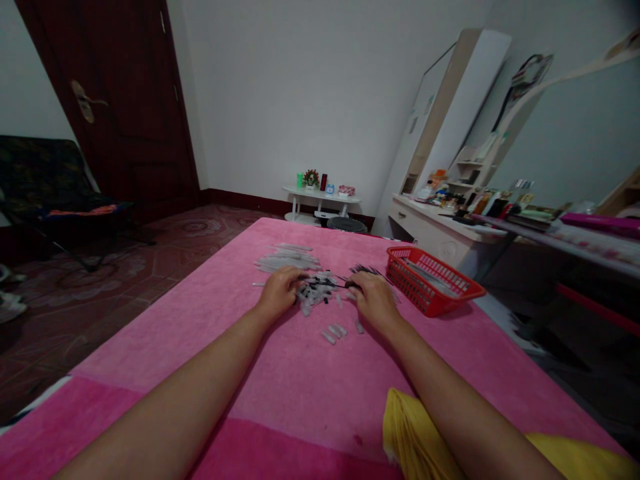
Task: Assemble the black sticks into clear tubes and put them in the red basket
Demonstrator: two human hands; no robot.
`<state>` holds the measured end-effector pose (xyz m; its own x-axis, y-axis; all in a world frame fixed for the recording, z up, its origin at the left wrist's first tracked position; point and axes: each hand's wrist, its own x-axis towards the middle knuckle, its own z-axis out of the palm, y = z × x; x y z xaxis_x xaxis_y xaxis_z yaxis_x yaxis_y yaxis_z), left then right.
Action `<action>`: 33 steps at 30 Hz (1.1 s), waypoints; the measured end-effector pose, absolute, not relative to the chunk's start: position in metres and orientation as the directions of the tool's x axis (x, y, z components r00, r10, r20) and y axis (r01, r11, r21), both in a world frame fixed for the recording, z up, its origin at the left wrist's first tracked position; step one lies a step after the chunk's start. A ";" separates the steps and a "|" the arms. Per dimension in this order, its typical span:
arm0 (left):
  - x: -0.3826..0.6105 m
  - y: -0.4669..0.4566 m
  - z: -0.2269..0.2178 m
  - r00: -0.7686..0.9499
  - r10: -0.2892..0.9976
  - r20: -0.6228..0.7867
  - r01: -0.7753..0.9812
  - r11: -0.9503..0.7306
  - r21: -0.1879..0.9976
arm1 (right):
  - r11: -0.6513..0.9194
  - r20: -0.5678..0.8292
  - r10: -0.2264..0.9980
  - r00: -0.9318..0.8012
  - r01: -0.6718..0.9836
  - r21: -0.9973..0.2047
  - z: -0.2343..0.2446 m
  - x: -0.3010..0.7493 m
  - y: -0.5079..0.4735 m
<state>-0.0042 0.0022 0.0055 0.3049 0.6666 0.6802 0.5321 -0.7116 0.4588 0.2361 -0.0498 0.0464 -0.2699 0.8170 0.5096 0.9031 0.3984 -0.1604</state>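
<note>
Bottles (pixel 483 200) and small boxes crowd the dressing table (pixel 430 223) at the far right, their print too small to read. The patterned box (pixel 347 191) on the low white table (pixel 320 195) at the far wall (pixel 300 93) is just as illegible (a green cup (pixel 300 179) and a potted red plant (pixel 311 178) share that top).

The working surface is spread with a pink cloth (pixel 295 380), paler in the middle and deeper in colour along the near edge. A yellow cloth (pixel 417 433) lies bunched at the near right, partly under the right forearm. Beyond, a floor (pixel 210 223) of reddish patterned tiles runs to a dark red door (pixel 115 100) at the far left, with a folding chair (pixel 60 180) before it.

At the middle of the pink cloth sits a loose pile of small clear and black pieces (pixel 316 295). The left hand (pixel 283 290) curls at its left edge; whether it grips anything, I cannot tell. The right hand (pixel 373 298) pinches a slim dark stick (pixel 340 286) that points left over the pile. Clear rods (pixel 284 259) lie beyond the left hand, thin dark sticks (pixel 367 269) just beyond the right. A red basket (pixel 430 297) stands to the right (long pale sticks inside).
</note>
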 end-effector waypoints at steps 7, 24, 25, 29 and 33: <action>-0.004 0.004 0.004 0.278 0.669 0.689 0.526 -0.706 0.473 | 0.394 0.508 0.819 -0.268 0.906 -0.156 0.049 0.236 -0.051; 0.002 -0.006 0.011 0.406 0.597 0.692 0.524 -0.772 0.359 | 0.406 0.470 0.796 -0.382 0.912 0.053 0.064 0.229 -0.058; 0.002 -0.006 0.011 0.408 0.594 0.693 0.517 -0.776 0.362 | 0.410 0.465 0.796 -0.387 0.911 0.056 0.065 0.229 -0.059; 0.004 -0.007 0.011 0.421 0.593 0.686 0.490 -0.785 0.378 | 0.419 0.469 0.796 -0.382 0.907 0.027 0.066 0.226 -0.060; 0.009 -0.009 0.010 0.452 0.579 0.679 0.451 -0.805 0.386 | 0.474 0.497 0.767 -0.407 0.881 -0.010 0.063 0.220 -0.062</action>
